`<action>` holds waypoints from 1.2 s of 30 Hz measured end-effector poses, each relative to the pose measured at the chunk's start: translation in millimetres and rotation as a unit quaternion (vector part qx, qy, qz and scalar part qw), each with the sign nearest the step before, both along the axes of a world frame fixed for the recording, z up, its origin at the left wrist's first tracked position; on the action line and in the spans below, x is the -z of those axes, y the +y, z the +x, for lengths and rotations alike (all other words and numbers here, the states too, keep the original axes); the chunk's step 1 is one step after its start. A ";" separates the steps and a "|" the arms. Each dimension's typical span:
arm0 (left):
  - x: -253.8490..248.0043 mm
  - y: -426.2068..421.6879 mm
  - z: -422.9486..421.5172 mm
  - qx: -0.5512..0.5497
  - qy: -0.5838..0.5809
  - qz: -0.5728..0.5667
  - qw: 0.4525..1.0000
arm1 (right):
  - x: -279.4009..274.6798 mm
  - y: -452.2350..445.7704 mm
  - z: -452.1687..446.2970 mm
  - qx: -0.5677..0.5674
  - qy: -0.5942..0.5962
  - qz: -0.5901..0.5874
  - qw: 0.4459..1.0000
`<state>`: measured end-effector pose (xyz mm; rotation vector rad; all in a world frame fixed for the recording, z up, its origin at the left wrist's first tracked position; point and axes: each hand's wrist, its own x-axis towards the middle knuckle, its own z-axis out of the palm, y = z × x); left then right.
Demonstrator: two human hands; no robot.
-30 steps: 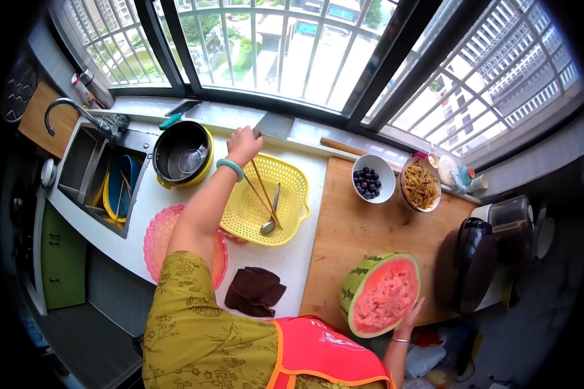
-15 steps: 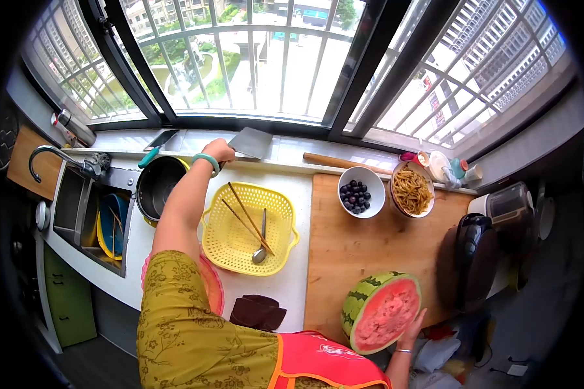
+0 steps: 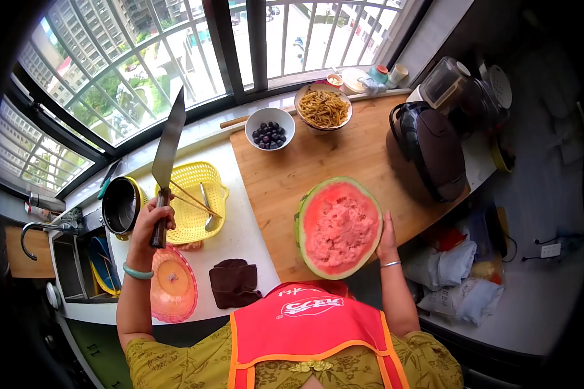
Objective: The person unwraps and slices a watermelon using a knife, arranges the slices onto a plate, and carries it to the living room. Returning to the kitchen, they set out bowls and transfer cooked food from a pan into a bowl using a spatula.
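Observation:
My left hand (image 3: 154, 219) is wrapped round the dark handle of a kitchen knife (image 3: 169, 144), held up on the left with its broad blade pointing toward the window. A cut watermelon half (image 3: 341, 228) rests at the front of the wooden cutting board (image 3: 272, 188), its scooped-looking red flesh facing up toward me. My right hand (image 3: 387, 241) holds the melon by its right side, with the fingers partly hidden by the rind. Below the knife sits a yellow basket (image 3: 187, 223) with chopsticks and a metal spoon in it.
At the back of the board stand a white bowl (image 3: 284, 120) of dark round fruit and a bowl of brown strips (image 3: 324, 110). A dark rice cooker (image 3: 428, 152) is at the right. A pink dish (image 3: 173, 288), a brown cloth (image 3: 235, 283) and a black pot (image 3: 121, 206) lie leftward.
My left hand has lifted the knife from the windowsill and drawn it back toward me, blade raised. The watermelon half now faces more upward, with my right hand still at its side. The view has turned right.

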<state>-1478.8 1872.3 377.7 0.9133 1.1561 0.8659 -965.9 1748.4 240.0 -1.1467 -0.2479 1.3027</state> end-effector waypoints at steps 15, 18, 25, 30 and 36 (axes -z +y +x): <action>-49.1 -160.8 296.3 0.331 -0.251 -0.030 0.909 | -176.8 -62.9 -73.3 -0.281 -0.004 0.210 0.937; -51.7 -170.1 317.2 0.401 -0.172 -0.015 0.900 | -172.3 -82.8 -49.5 -0.187 -0.013 0.221 0.957; 54.6 -145.5 261.7 -0.122 0.279 0.351 0.885 | -161.6 -116.8 36.6 -0.154 -0.097 0.116 0.976; 118.5 -122.8 286.7 -0.198 0.158 0.162 0.954 | -169.5 -111.6 60.5 -0.191 -0.217 0.120 0.950; 119.8 -136.1 313.3 -0.216 0.021 0.190 0.958 | -214.8 -84.0 45.5 -0.234 -0.336 0.197 0.891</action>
